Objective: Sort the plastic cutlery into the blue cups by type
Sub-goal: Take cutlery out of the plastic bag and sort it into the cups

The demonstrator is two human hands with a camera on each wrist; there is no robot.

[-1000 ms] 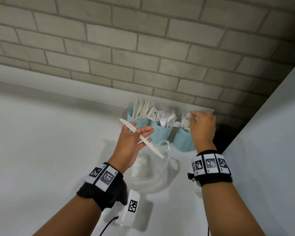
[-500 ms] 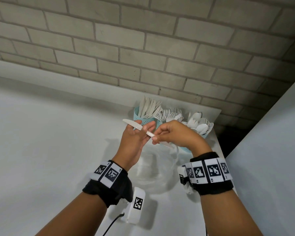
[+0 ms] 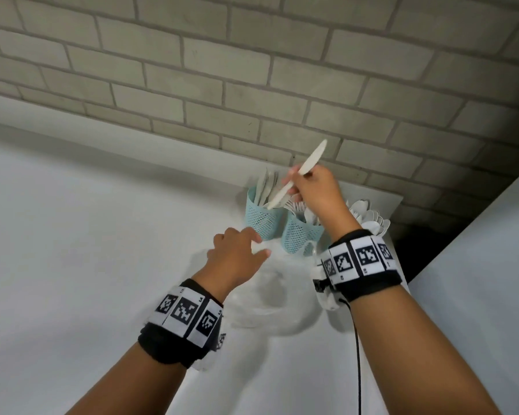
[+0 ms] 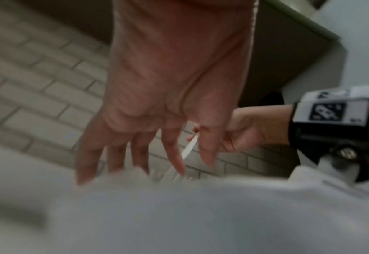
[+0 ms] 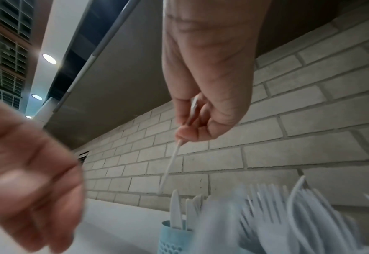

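Three blue mesh cups stand in a row by the brick wall. The left cup (image 3: 262, 220) (image 5: 174, 240) holds white knives, the middle cup (image 3: 300, 238) holds forks (image 5: 272, 206), and the right one, mostly hidden behind my wrist, holds spoons (image 3: 369, 218). My right hand (image 3: 315, 190) (image 5: 201, 120) pinches a white plastic knife (image 3: 300, 173) (image 5: 170, 165) at its middle, tilted, its handle end over the left cup. My left hand (image 3: 240, 250) (image 4: 149, 137) hovers with fingers spread and nothing in it, just in front of the left cup.
A clear plastic container (image 3: 270, 298) lies on the white counter (image 3: 72, 265) in front of the cups. A brick wall (image 3: 252, 70) rises behind them. A white panel (image 3: 477, 280) closes off the right side, with a dark gap at the corner.
The knife passed from my left hand to my right, which raised it over the left cup. My left hand let go and dropped toward the counter with fingers spread.
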